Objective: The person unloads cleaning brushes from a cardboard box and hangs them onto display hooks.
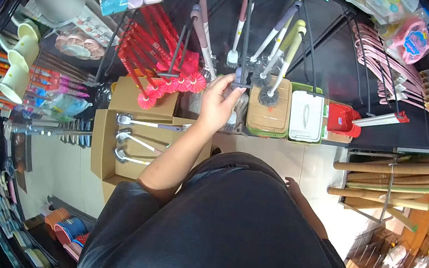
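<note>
My left hand (217, 103) is raised to the front end of a black display hook (247, 40). Its thumb and fingers close round the purple handle end of a toilet brush (238, 75), whose lower part is mostly hidden by the hand. To the right hang more toilet brushes (292, 46) with purple or yellow-green handle ends and round grey bristle heads. Pink-ended brushes (202, 28) hang to the left. My right hand (292, 184) hangs low by my side, partly hidden by my body, its visible fingers loosely apart with nothing in them.
An open cardboard box (104, 146) below my left arm holds several white-handled brushes. Red brushes (154, 54) hang above it. Lidded bins (306, 116) and a red dustpan (344, 119) line the shelf edge. A rack of rolled goods (383, 185) stands on the right.
</note>
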Demonstrator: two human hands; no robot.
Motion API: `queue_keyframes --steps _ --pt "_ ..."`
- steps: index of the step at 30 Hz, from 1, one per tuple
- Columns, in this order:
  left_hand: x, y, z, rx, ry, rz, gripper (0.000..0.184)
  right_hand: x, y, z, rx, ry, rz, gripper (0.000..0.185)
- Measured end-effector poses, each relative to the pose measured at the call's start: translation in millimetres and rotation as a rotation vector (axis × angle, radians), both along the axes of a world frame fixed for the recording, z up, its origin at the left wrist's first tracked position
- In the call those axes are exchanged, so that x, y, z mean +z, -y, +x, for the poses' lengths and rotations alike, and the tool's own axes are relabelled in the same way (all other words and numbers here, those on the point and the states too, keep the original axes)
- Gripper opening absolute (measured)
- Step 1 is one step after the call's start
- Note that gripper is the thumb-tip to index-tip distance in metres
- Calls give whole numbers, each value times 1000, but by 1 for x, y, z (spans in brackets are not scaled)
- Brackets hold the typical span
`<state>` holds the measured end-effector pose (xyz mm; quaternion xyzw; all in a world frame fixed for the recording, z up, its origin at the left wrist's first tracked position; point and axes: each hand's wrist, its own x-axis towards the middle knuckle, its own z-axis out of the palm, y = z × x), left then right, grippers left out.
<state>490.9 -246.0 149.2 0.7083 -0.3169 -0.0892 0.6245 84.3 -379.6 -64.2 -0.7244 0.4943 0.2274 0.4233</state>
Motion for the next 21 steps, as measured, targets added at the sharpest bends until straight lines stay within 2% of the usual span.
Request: queue_keyframes --steps 2,4,6,8,10,12,14,16,18,20,21 --pt "-4 6 8 -27 -9 -5 20 -6 -3 -16 -14 -107 46 64" --pt "-3 15 15 -30 -73 -91 21 -15 -6 -26 -33 -107 31 63" --pt "-20 28 33 -56 -19 -41 24 -6 -9 -23 -85 -104 43 62" --pt "-27 46 48 -85 -110 -154 28 -10 -12 -20 -141 -35 73 62" --pt "-10 61 58 -29 -55 -128 30 -10 -11 -13 -194 38 100 61" --pt "-13 75 81 -13 69 -18 34 -2 -9 6 -75 25 -1 59" --pt "-18 91 95 39 139 -11 33 1 -7 18 -63 47 -10 59" --pt "-14 103 104 -23 94 -78 18 3 -4 26 -52 70 -18 59" --pt "-6 114 101 54 171 -189 12 6 -1 31 -85 71 2 59" --pt "0 117 107 76 219 -32 14 17 1 35 -111 48 4 59" --pt "-6 123 115 106 314 -41 16 20 2 34 -131 26 6 59"
